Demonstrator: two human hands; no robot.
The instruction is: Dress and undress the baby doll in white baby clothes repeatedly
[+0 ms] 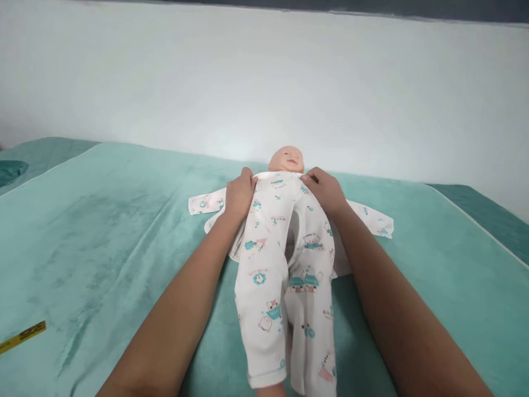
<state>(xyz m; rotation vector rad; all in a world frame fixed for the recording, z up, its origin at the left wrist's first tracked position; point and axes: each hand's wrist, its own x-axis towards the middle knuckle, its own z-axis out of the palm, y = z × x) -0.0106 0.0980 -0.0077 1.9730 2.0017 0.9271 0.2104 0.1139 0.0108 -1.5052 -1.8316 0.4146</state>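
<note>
A baby doll (286,160) lies on its back, head toward the wall. White printed baby pants (264,275) cover its legs and reach up to its chest. My left hand (242,190) pinches the waistband at its left edge, and my right hand (324,190) pinches it at the right edge. Beneath the pants and my wrists, a white printed baby shirt (372,218) lies spread out, with one sleeve stretched to each side. One of the doll's feet (271,390) shows below the left pant leg; the other is not visible.
The doll lies on a green plush sheet (124,248) with soft creases. A yellow strip with black markings (22,336) lies at the far left. Behind the bed stands a white wall (206,82). Darker green fabric (487,215) borders the sheet at both sides.
</note>
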